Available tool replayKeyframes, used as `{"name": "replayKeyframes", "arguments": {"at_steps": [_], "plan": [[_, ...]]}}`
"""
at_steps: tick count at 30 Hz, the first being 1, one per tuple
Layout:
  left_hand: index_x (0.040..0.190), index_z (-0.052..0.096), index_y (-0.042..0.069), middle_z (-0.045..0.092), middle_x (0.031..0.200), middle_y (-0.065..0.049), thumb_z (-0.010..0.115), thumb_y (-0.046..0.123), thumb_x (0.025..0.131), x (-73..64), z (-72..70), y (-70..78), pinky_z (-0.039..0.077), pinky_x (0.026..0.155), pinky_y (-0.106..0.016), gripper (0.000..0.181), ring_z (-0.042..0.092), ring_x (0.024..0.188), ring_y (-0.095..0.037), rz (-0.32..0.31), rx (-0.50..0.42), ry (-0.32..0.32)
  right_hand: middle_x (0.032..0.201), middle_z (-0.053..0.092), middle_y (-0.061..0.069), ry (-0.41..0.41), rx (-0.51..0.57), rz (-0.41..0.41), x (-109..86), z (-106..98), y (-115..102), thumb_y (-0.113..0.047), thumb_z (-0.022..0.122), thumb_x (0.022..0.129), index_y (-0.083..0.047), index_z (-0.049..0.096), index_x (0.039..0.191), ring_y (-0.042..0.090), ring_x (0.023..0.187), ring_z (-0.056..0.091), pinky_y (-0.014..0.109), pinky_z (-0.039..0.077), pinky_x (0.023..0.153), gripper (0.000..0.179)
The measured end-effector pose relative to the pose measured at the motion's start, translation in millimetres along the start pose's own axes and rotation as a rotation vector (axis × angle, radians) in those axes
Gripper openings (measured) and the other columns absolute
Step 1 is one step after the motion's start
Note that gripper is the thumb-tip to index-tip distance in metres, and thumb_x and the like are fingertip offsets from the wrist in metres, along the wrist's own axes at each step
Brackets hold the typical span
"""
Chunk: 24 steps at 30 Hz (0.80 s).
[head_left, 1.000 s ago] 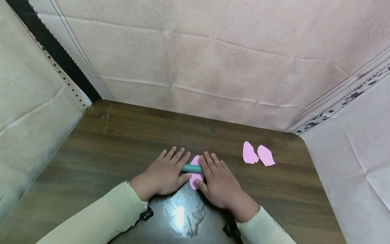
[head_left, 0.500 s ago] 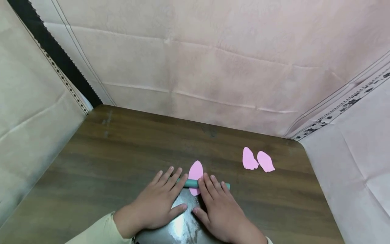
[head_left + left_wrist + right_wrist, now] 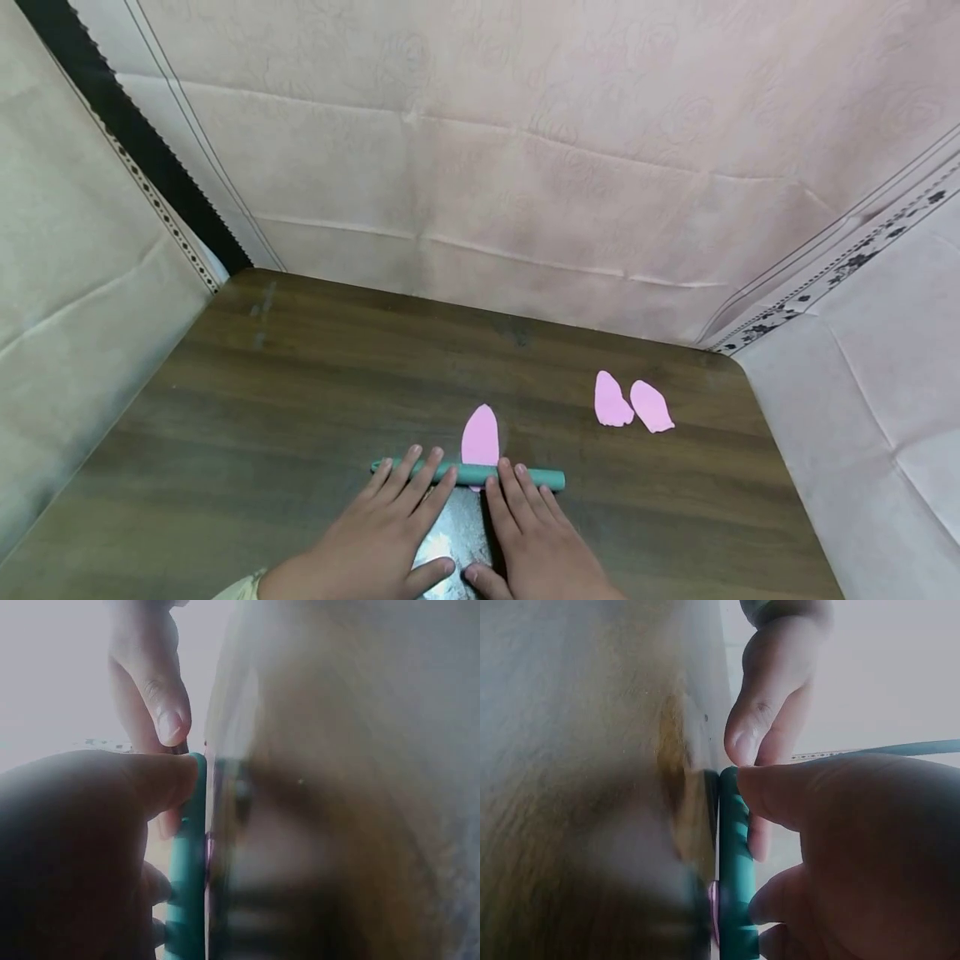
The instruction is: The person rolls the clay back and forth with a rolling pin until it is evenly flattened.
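A green rolling pin (image 3: 474, 475) lies crosswise over the near end of a flat pink clay piece (image 3: 480, 435), whose rounded far part shows beyond it. My left hand (image 3: 371, 533) rests its spread, straight fingers on the pin's left part. On the right part press the straight fingers of my right hand (image 3: 536, 537). Both thumbs point inward on the near side. In the left wrist view the rolling pin (image 3: 187, 862) runs along under the fingers, close against the table. A thin pink clay edge (image 3: 714, 900) shows beneath it in the right wrist view.
Two more flat pink clay pieces, a left one (image 3: 612, 402) and a right one (image 3: 652, 407), lie side by side at the right back of the wooden table (image 3: 337, 358). Pale cloth (image 3: 525, 192) hangs behind the table and at both sides. A bright reflection shines between the hands.
Both hands have drawn back toward the body, rolling the pin from the middle of the pink clay piece to its near end. More of the clay's far part shows. The head view has tilted slightly.
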<state>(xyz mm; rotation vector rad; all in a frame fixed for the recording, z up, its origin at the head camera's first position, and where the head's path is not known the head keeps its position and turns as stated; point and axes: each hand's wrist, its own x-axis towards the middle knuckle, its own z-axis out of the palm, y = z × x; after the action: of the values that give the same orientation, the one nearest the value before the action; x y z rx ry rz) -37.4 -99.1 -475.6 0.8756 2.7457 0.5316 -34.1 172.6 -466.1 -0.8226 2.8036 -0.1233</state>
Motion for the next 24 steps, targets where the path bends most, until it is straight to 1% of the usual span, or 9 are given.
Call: {"name": "replayKeyframes", "arguments": {"at_steps": [5, 7, 10, 13, 16, 21, 24], "plan": [[0.182, 0.018, 0.017, 0.009, 0.19, -0.015, 0.041, 0.078, 0.112, 5.1, 2.9, 0.7, 0.024, 0.135, -0.073, 0.096, 0.009, 0.176, -0.045, -0.004, 0.008, 0.027, 0.189, 0.02, 0.015, 0.029, -0.025, 0.013, 3.9, 1.5, 0.3, -0.081, 0.031, 0.112, -0.008, 0.033, 0.178, 0.037, 0.174, 0.026, 0.06, 0.039, 0.133, 0.099], [0.182, 0.017, 0.017, 0.008, 0.19, -0.014, 0.04, 0.077, 0.112, 9.2, 3.7, 0.8, 0.022, 0.136, -0.073, 0.095, 0.007, 0.176, -0.045, -0.01, 0.008, 0.034, 0.189, 0.02, 0.016, 0.04, -0.043, 0.014, 7.0, 0.1, 1.1, -0.078, 0.033, 0.113, -0.007, 0.032, 0.178, 0.038, 0.174, 0.026, 0.06, 0.039, 0.133, 0.097], [0.182, 0.019, 0.016, 0.009, 0.19, -0.015, 0.04, 0.075, 0.113, 17.4, 3.0, -1.2, 0.02, 0.136, -0.074, 0.093, 0.007, 0.176, -0.045, -0.021, 0.016, 0.049, 0.189, 0.02, 0.017, 0.047, -0.045, 0.012, 13.7, -4.5, 2.6, -0.072, 0.037, 0.115, -0.006, 0.029, 0.178, 0.039, 0.174, 0.025, 0.061, 0.038, 0.134, 0.092], [0.182, 0.021, 0.016, 0.01, 0.19, -0.016, 0.039, 0.073, 0.115, 27.8, -0.3, -6.4, 0.018, 0.136, -0.074, 0.09, 0.008, 0.176, -0.046, -0.04, 0.025, 0.055, 0.188, 0.018, 0.018, 0.055, -0.019, 0.002, 24.1, -10.2, 5.6, -0.065, 0.038, 0.118, -0.004, 0.026, 0.179, 0.04, 0.175, 0.022, 0.063, 0.034, 0.135, 0.088], [0.182, 0.02, 0.017, 0.011, 0.19, -0.016, 0.038, 0.07, 0.116, 41.4, -3.6, -14.4, 0.016, 0.137, -0.073, 0.087, 0.008, 0.176, -0.046, -0.066, 0.032, 0.056, 0.188, 0.017, 0.019, 0.062, 0.015, 0.0, 38.2, -15.0, 11.5, -0.061, 0.04, 0.119, -0.003, 0.026, 0.179, 0.041, 0.175, 0.02, 0.064, 0.03, 0.137, 0.084], [0.182, 0.023, 0.019, 0.016, 0.189, -0.016, 0.038, 0.065, 0.118, 64.9, -11.9, -25.2, 0.013, 0.139, -0.072, 0.081, 0.01, 0.176, -0.046, -0.109, 0.042, 0.042, 0.189, 0.016, 0.018, 0.044, 0.069, 0.025, 64.0, -20.4, 23.5, -0.057, 0.04, 0.12, -0.006, 0.025, 0.179, 0.04, 0.176, 0.016, 0.065, 0.024, 0.139, 0.08], [0.181, 0.025, 0.02, 0.017, 0.189, -0.015, 0.038, 0.064, 0.118, 76.9, -17.2, -29.9, 0.012, 0.139, -0.072, 0.078, 0.01, 0.176, -0.047, -0.142, 0.04, 0.02, 0.189, 0.015, 0.019, 0.019, 0.102, 0.032, 77.1, -23.4, 29.4, -0.055, 0.039, 0.121, -0.006, 0.024, 0.18, 0.041, 0.176, 0.015, 0.066, 0.023, 0.139, 0.078]]}}
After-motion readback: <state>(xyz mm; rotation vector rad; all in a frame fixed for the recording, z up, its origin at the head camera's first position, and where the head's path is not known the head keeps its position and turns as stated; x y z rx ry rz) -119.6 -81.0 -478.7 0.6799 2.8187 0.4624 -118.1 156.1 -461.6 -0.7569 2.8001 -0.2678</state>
